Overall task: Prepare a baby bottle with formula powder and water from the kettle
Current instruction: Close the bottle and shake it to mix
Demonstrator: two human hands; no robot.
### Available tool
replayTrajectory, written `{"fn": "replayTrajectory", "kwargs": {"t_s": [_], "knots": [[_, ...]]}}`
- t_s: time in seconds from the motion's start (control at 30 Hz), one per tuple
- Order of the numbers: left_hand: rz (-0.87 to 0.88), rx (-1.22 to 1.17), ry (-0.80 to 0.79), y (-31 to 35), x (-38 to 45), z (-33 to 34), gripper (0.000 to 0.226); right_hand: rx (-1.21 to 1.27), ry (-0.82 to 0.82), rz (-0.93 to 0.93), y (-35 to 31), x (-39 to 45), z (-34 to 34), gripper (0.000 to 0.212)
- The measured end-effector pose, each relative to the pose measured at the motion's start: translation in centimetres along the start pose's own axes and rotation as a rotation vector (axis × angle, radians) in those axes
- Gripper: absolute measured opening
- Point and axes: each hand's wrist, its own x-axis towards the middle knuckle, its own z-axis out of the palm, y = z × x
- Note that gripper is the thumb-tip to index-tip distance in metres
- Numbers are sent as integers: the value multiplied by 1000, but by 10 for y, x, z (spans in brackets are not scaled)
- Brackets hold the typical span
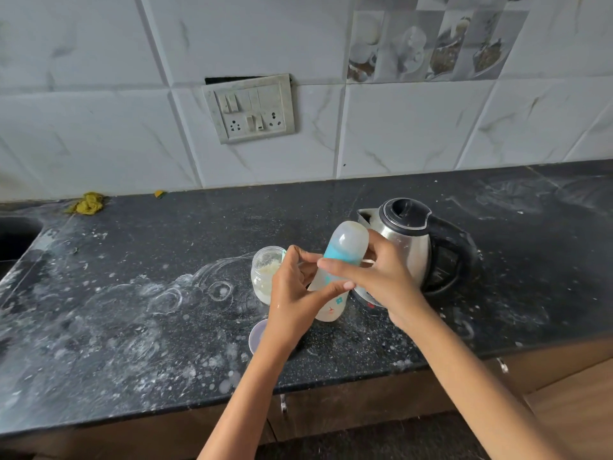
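Note:
A translucent baby bottle (345, 250) with a blue collar and a clear cap leans tilted over the black counter, cap end up and to the right. My left hand (295, 290) grips its lower body. My right hand (374, 277) wraps the upper part, fingers across the blue collar. Just left of the bottle stands an open glass jar of pale formula powder (265, 273), partly hidden by my left hand. The steel kettle (414, 244) with a black lid and handle stands right behind my right hand.
A round lid (258, 335) lies on the counter under my left wrist. The counter (132, 310) is smeared with white powder and ring marks. A sink (16, 237) opens at far left, a yellow cloth (88, 204) lies by the wall. The counter's front edge runs below my forearms.

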Motion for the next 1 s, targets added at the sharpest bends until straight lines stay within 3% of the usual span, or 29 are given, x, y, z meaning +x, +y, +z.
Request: {"fn": "replayTrajectory", "kwargs": {"t_s": [0.17,0.23,0.33,0.37,0.43,0.53,0.6,0.77,0.9,1.0], "knots": [[-65,-122,-92,1,2,-11,45,430,-434,55,-6,9,-29,59],[-49,-98,-85,0,2,-9,48,402,-378,54,0,11,-27,57],[-5,2,36,-2,1,-2,54,288,-19,76,10,11,-4,47],[0,17,67,-2,2,-1,55,240,34,64,13,11,2,45],[-11,-20,57,-2,4,-7,52,210,-13,48,16,10,3,48],[-68,-120,-95,-1,5,-19,45,386,-273,72,12,11,-11,58],[-79,-105,-140,-2,4,-20,43,428,-348,58,10,10,-14,56],[-69,-56,-17,-8,0,-6,50,294,-80,67,10,4,1,56],[-135,-209,-30,-7,1,-6,53,375,-202,46,12,-2,-10,61],[-134,-275,-38,1,5,-10,57,245,-205,40,21,-12,-17,60]]}}
